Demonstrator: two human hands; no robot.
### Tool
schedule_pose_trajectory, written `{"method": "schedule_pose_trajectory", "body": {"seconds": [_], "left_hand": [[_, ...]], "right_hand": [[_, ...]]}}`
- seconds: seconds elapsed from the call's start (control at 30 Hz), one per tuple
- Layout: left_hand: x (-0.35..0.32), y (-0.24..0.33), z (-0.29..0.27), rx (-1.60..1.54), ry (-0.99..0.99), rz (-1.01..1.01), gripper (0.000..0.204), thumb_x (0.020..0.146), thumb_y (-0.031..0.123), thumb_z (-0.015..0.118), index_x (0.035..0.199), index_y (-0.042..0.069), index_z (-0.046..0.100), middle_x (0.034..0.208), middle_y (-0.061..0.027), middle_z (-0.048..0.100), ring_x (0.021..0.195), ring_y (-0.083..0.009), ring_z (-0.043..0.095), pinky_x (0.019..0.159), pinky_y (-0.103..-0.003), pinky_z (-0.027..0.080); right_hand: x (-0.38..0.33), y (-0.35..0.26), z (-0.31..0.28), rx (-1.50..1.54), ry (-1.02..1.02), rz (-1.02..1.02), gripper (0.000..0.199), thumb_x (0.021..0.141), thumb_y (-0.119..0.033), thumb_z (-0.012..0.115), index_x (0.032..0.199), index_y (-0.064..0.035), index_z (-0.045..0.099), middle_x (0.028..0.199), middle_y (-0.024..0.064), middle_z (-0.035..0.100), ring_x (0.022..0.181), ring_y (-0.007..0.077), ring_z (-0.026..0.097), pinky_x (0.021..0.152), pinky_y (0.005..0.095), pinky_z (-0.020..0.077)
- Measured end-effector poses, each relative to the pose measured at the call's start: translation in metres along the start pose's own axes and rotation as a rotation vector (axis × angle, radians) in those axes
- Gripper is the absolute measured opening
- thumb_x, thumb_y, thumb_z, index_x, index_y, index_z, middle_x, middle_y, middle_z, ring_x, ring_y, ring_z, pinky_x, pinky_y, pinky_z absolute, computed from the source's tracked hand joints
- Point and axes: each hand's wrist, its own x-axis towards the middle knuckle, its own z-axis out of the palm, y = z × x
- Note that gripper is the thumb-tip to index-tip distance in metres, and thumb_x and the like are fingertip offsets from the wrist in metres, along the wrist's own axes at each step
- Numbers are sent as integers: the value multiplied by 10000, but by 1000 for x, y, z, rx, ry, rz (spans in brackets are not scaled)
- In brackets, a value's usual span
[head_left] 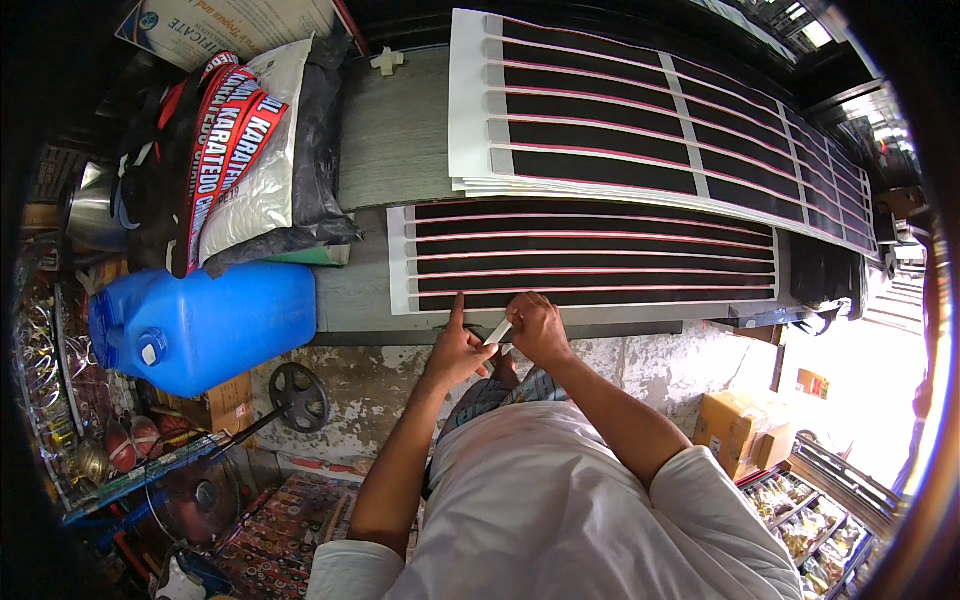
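Between my hands is a small white strip [498, 331], perhaps tape or paper; its exact kind is hard to make out. My left hand [460, 348] pinches its lower end by the thumb, with the index finger stretched toward the sheet's front edge. The fingers of my right hand [538, 326] are closed on the strip's upper end. Just beyond both hands lies a long white sheet [402, 262] bearing black panels and thin pink-and-white lines. Behind it, a stack of similar striped sheets [472, 130] rests on the grey table [395, 140].
A blue jug [225, 325] lies on its side at the left. Beyond it are a plastic-wrapped pack [275, 175] and red printed ribbons [215, 150]. A small white cross-shaped piece [387, 62] is at the back. Cardboard boxes [745, 430] stand lower right; a black wheel [298, 397] sits below the table.
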Motion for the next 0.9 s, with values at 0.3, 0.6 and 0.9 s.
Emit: {"method": "schedule_pose_trajectory", "body": {"seconds": [0.3,0.6,0.9], "left_hand": [[-3,4,2,-5,23,-9,1231,972,134,825,1761,79,-117,832,-111,776,608,-211,773,578,-349,608],[-30,-19,28,-189,51,153,454,1109,217,708,1458,-19,539,873,-91,770,704,-138,736,662,-312,594],[-57,11,42,-90,13,275,322,1161,309,616,1160,-3,694,945,-108,804,923,-146,783,835,-338,603]], "right_hand": [[-1,1,0,-14,-14,17,177,802,99,683,899,-47,656,885,163,703,900,409,711,816,515,564],[17,-10,-24,71,10,-33,153,827,85,719,922,-32,692,895,164,715,909,401,718,818,493,572],[96,-7,-45,-117,-243,-206,164,763,26,756,842,-118,763,888,108,769,900,334,756,769,456,609]]}}
